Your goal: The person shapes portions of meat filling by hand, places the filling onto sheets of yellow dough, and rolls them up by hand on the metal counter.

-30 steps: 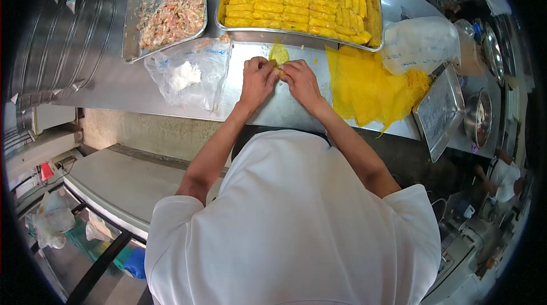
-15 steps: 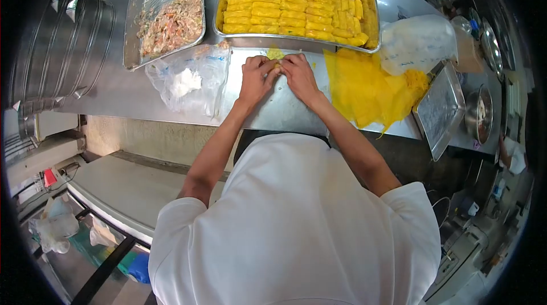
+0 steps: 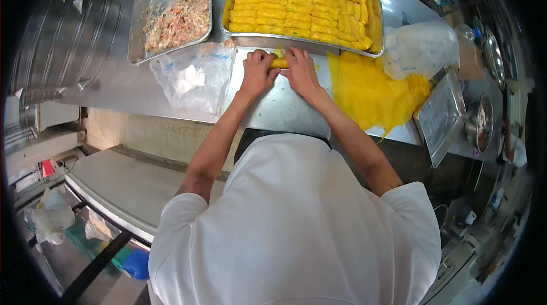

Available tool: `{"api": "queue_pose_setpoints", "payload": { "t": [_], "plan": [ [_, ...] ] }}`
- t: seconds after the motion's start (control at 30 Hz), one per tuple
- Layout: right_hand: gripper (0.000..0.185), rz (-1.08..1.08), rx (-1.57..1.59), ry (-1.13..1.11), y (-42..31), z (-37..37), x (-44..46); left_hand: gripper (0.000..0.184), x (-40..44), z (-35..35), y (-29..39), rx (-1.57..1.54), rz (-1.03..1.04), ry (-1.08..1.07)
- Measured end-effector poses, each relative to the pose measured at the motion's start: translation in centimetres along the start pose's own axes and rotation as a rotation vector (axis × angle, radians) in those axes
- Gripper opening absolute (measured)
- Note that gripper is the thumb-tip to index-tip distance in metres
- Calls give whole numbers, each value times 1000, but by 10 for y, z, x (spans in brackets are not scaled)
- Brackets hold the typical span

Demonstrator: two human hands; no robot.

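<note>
The fingers of both hands are bent, and they hold a yellow roll (image 3: 279, 63) at its two ends. The left hand (image 3: 258, 74) has the left end, and the right hand (image 3: 302, 72) has the right end. On each hand, the fingers go over to the far side of the roll and the thumb is on the near side. The roll lies sideways between them, and its middle shows in the gap between the hands. I cannot tell how hard the fingers press. The right fingertips look a bit blurry.

Just past the roll, a small bit of yellow wrapper (image 3: 278, 52) peeks out between the hands. Under the hands is a shiny metal table (image 3: 288, 102).

Past the hands is a big metal tray (image 3: 305, 37) with lots of yellow rolls (image 3: 299, 3) in neat rows. To the right of the right hand is a flat pile of yellow wrapper sheets (image 3: 364, 88). A clear plastic bag (image 3: 421, 48) sits beside the pile, at its far side. Farther right, a smaller metal tray (image 3: 441, 117) sticks out over the table's edge, and a round metal bowl (image 3: 480, 122) is next to it.

To the left of the left hand, a plastic sheet (image 3: 213, 74) holds a white lump (image 3: 191, 78). Behind it is a metal tray of pink meat filling (image 3: 181, 23).
</note>
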State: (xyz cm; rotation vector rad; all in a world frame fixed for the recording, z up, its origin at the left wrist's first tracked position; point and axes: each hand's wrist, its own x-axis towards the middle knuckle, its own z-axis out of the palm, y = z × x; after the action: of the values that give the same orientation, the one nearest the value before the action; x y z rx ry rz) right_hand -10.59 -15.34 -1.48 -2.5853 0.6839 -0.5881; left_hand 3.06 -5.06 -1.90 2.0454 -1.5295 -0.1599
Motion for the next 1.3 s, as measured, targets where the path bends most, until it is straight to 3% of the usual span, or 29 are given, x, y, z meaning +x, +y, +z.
{"api": "queue_pose_setpoints", "payload": {
  "t": [0.07, 0.13, 0.23, 0.33, 0.43, 0.53, 0.57, 0.67, 0.77, 0.83, 0.9, 0.97, 1.13, 1.17, 1.3],
  "plan": [
    [37, -33, 44, 43, -2, 2, 6, 56, -2, -5, 0, -48, -37, -13],
    [36, -63, 66, -85, 2, 4, 5, 64, -13, -24, 10, -136, -96, 22],
    [36, -22, 124, -159, -1, -5, 0, 53, -36, -62, 9, -150, -226, 202],
    [35, 0, 132, -185, -11, -17, -12, 48, -64, -95, -26, 137, -398, 387],
    [37, 3, 129, -230, -17, -21, -20, 50, -84, -104, -60, 423, -587, 253],
    [37, -2, 195, -267, -17, -23, -23, 48, -87, -107, -76, 415, -637, 102],
    [37, 10, 190, -262, -16, -24, -24, 48, -86, -109, -80, 411, -626, 96],
    [38, -9, 215, -251, -17, -29, -31, 48, -77, -121, -67, 293, -605, 338],
    [36, 34, 256, -72, -21, -32, -37, 51, -66, -120, -40, 227, -477, 349],
    [32, 34, 296, -62, -19, -30, -39, 48, -60, -107, -22, 117, -243, 257],
    [32, 38, 291, -62, -18, -25, -42, 46, -53, -84, 5, -73, -142, 89],
    [32, 35, 284, -63, -16, -22, -41, 44, -48, -53, 18, -72, -29, -23],
    [27, 27, 288, -25, -16, -21, -42, 41, -16, -12, 17, 195, -21, -92],
    [27, 30, 280, -17, -15, -21, -42, 44, -12, -12, 14, 152, -95, -137],
    [24, 47, 272, -15, -15, -19, -45, 44, -18, -21, 15, 158, 25, -198]
  ]
}}
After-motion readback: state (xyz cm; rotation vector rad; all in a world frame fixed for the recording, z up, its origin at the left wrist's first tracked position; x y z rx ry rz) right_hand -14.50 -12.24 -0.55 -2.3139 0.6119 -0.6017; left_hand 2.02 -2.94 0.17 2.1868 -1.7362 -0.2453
